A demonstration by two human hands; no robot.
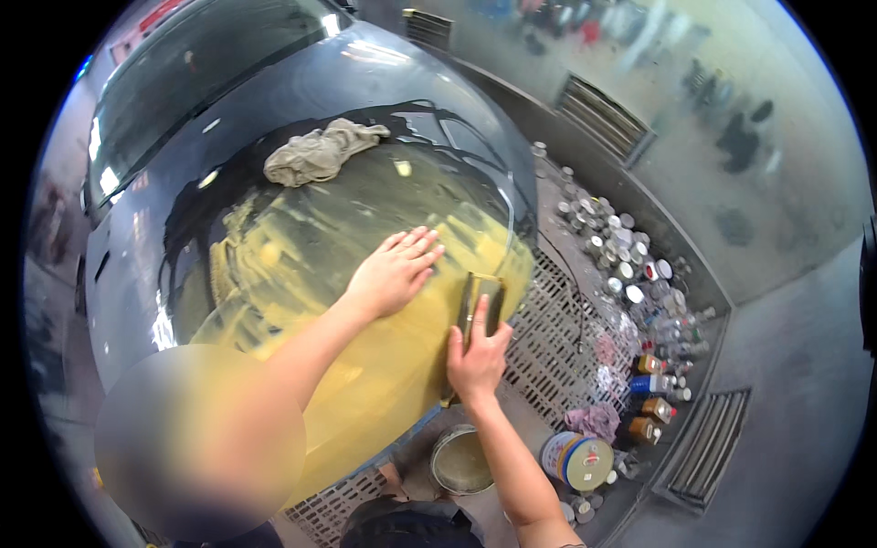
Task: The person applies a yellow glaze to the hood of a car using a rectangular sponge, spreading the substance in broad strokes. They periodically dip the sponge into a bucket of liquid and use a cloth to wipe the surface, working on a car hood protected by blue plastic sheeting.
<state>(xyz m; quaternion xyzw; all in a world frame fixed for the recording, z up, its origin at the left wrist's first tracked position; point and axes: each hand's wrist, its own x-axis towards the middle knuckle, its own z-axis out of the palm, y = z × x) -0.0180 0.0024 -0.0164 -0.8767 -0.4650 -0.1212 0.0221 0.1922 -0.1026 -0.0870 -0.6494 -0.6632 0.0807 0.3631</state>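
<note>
A dark grey car bonnet (274, 91) fills the left and middle, its near part coated in smeared yellow filler (365, 393). My left hand (393, 274) lies flat on this wet-looking yellow surface, fingers stretched out and holding nothing. To its right, my right hand (477, 361) grips a long sanding block (490, 290) with a dark top and yellowish edges. The block rests along the bonnet's right edge, its underside hidden. Farther up the bonnet sits a crumpled grey-beige cloth (324, 153), apart from both hands.
Below the bonnet's edge stands a round bucket (437, 449) of murky liquid. A blue-and-white tin (559, 454) is right of my forearm. Many cans and bottles (630, 251) line the wall by the floor grating (548, 356). A blurred disc (201, 443) hides the lower left.
</note>
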